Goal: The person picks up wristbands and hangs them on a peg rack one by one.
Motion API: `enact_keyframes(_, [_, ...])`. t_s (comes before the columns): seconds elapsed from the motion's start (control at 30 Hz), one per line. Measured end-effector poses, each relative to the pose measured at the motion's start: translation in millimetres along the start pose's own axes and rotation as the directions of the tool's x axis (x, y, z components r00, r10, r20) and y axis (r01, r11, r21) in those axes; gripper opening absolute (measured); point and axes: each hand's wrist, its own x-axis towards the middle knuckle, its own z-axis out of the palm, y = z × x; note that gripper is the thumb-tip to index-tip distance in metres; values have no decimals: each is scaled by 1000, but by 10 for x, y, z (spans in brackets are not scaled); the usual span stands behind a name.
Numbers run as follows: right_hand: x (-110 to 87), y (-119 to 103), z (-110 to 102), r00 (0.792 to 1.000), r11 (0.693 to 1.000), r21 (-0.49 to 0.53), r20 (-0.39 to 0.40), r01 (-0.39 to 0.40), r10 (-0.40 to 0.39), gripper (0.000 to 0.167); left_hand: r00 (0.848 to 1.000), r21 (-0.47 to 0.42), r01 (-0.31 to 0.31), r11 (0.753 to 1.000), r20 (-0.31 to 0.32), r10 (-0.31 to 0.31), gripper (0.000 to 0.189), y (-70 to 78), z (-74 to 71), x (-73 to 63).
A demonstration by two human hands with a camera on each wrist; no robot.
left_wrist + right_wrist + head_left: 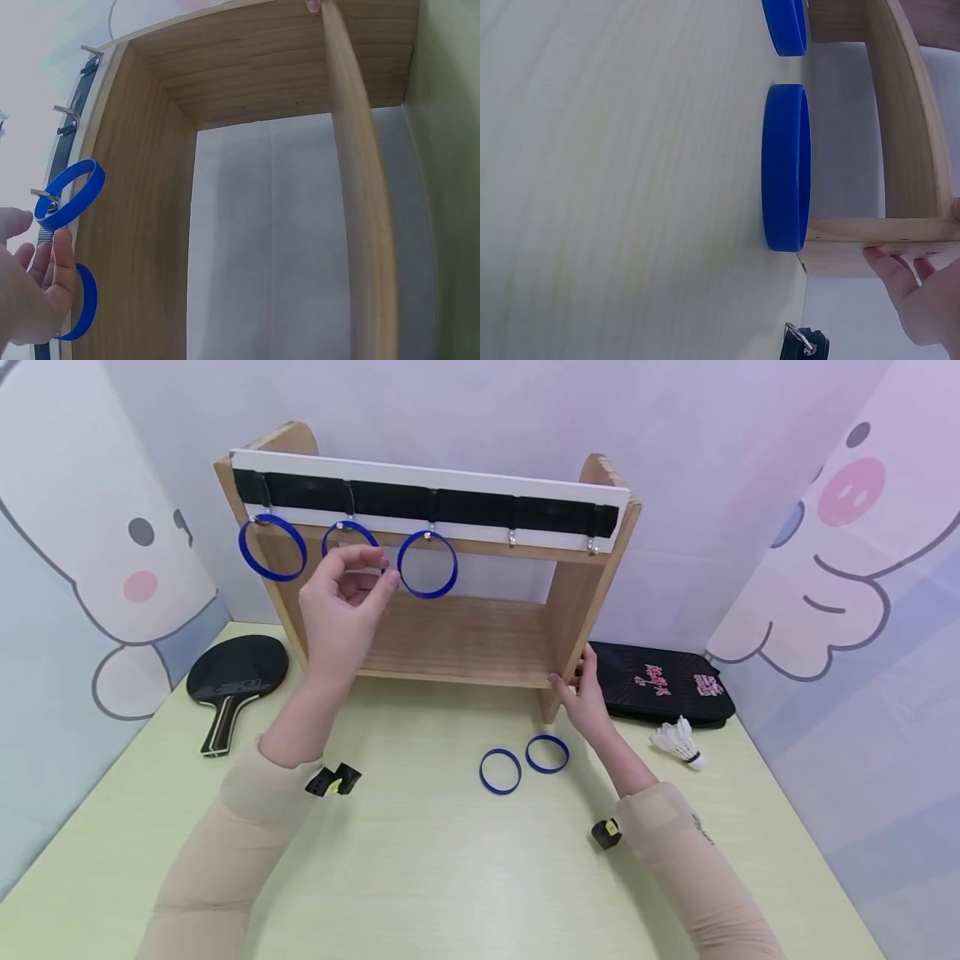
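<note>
Three blue wristbands hang from metal hooks on the front strip of a wooden rack: a left band (pixel 272 548), a middle band (pixel 350 537) partly hidden by my left hand, and a third band (pixel 427 565). My left hand (pixel 341 610) is beside the third band, its thumb and fingertips apart; in the left wrist view the fingers sit just below that band (pixel 71 196). My right hand (pixel 585 700) grips the lower right side panel of the wooden rack (pixel 581 593), thumb at the inner front, fingers outside. Two more wristbands lie on the table, a left one (pixel 500 772) and a right one (pixel 547 753).
Two bare hooks, one (pixel 512 537) and another (pixel 592 545), are on the strip's right. A table tennis bat (pixel 237 672) lies left of the rack. To the right are a black case (pixel 660 681) and a shuttlecock (pixel 678 742). A cloth backdrop (pixel 712 485) stands behind.
</note>
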Motion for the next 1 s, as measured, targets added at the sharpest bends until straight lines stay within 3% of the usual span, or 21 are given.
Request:
enact_keyframes(0.1, [4,0,0,1000,1000,3,-1,2,-2,72,1000,17,15,1000,13,-15,31,9,-16,-81])
enact_keyframes(0.3, [11,5,8,1000,1000,3,-6,8,-8,72,995,10,26,1000,99,-27,32,-176,6,-237])
enact_keyframes(0.5, [7,11,18,1000,1000,4,-20,11,-11,72,969,46,6,999,247,-17,29,-314,99,-449])
enact_keyframes(0.67, [9,24,16,1000,1000,15,-19,8,-8,72,927,134,-14,991,373,-37,31,-453,195,-624])
enact_keyframes(0.8, [10,33,15,1000,1000,25,-17,2,-1,72,877,207,18,978,467,-115,36,-560,269,-749])
enact_keyframes(1.0, [11,18,12,1000,1000,15,-14,-6,6,72,803,296,41,954,559,-208,42,-728,374,-893])
